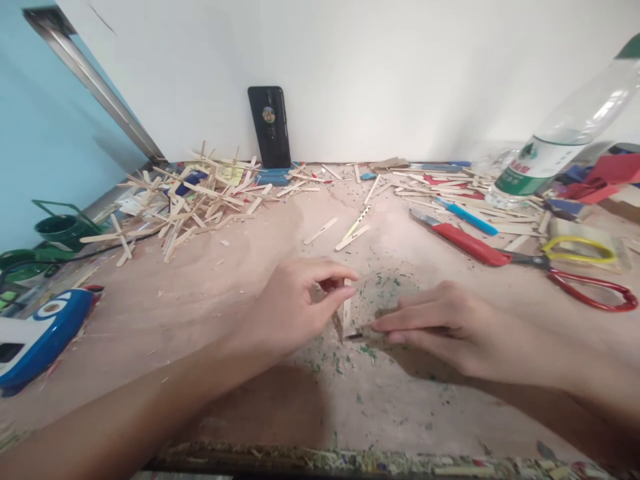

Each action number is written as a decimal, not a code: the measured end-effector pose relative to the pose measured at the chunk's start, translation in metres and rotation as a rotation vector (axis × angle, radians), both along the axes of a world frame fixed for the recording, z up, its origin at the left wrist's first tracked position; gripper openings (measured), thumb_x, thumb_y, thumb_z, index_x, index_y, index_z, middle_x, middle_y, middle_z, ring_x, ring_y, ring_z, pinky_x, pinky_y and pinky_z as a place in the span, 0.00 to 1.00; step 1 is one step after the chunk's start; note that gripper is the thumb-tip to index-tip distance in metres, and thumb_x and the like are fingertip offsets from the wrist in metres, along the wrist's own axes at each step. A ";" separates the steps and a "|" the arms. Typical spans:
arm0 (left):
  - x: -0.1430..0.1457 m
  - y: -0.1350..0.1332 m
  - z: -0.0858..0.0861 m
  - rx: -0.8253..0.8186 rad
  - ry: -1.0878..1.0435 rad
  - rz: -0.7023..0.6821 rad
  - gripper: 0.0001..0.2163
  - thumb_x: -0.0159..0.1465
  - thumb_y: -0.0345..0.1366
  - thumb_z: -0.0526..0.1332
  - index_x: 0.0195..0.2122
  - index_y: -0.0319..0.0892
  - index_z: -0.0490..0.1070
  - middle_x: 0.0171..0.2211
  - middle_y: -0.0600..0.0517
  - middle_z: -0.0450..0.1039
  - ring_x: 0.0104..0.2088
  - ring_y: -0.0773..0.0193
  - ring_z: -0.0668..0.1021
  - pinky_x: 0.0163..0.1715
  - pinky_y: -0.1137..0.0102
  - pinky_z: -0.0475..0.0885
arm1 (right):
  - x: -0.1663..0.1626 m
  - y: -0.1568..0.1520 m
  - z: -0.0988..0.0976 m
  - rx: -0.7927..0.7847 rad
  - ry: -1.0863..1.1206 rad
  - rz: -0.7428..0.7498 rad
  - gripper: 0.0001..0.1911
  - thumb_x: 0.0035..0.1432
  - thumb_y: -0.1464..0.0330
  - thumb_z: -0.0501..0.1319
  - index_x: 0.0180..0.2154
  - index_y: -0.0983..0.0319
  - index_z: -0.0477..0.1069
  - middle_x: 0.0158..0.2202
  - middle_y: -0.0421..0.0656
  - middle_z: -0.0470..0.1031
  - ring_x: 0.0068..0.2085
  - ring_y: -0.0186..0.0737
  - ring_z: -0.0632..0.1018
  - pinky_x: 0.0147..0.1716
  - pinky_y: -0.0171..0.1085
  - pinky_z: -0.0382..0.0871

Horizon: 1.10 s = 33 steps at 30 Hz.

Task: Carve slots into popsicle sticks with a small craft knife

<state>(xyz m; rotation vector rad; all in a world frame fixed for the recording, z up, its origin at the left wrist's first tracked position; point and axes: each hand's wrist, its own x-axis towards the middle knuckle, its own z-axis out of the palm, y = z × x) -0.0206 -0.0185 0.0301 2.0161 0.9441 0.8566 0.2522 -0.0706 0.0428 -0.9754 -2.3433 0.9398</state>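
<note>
My left hand pinches a small wooden stick piece between thumb and forefinger, holding it upright on the worktable, near centre. My right hand lies flat just right of it, fingers pressed together on a thin blade-like tool; I cannot tell which tool. Red scissors lie far right, a stick pile far left.

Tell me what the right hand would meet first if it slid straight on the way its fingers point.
The right hand points left; it would likely meet the small upright wooden stick piece pinched by the left hand.
</note>
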 end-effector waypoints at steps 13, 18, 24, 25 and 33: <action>-0.003 -0.001 0.006 0.234 -0.104 -0.037 0.06 0.74 0.27 0.72 0.44 0.43 0.90 0.42 0.52 0.92 0.41 0.64 0.90 0.49 0.73 0.84 | 0.015 -0.004 0.030 -0.090 0.084 -0.236 0.07 0.76 0.64 0.68 0.41 0.54 0.79 0.29 0.36 0.77 0.26 0.35 0.76 0.22 0.32 0.68; -0.005 0.001 0.008 0.244 -0.114 -0.036 0.07 0.75 0.27 0.71 0.44 0.41 0.90 0.42 0.50 0.92 0.41 0.64 0.90 0.48 0.73 0.84 | 0.020 -0.002 0.030 -0.065 0.151 -0.236 0.06 0.74 0.59 0.75 0.49 0.52 0.86 0.39 0.38 0.88 0.36 0.38 0.88 0.34 0.31 0.82; -0.006 0.002 0.009 0.233 -0.117 -0.076 0.08 0.74 0.26 0.69 0.43 0.41 0.90 0.41 0.50 0.92 0.41 0.63 0.90 0.46 0.72 0.84 | -0.004 -0.012 0.041 0.267 0.189 -0.218 0.08 0.79 0.62 0.72 0.41 0.53 0.83 0.42 0.38 0.91 0.36 0.36 0.90 0.32 0.29 0.81; -0.006 0.002 0.009 0.236 -0.120 -0.081 0.08 0.75 0.27 0.69 0.43 0.41 0.90 0.41 0.50 0.92 0.41 0.63 0.90 0.47 0.72 0.84 | -0.010 -0.011 0.044 0.297 0.186 -0.176 0.08 0.80 0.63 0.71 0.42 0.54 0.82 0.43 0.39 0.91 0.37 0.36 0.90 0.33 0.30 0.82; -0.009 0.004 0.012 0.254 -0.152 -0.067 0.08 0.74 0.26 0.69 0.41 0.44 0.89 0.39 0.52 0.92 0.40 0.62 0.90 0.46 0.70 0.83 | -0.027 0.034 0.030 0.351 0.218 0.028 0.05 0.82 0.69 0.65 0.47 0.58 0.78 0.42 0.44 0.88 0.38 0.39 0.89 0.36 0.35 0.83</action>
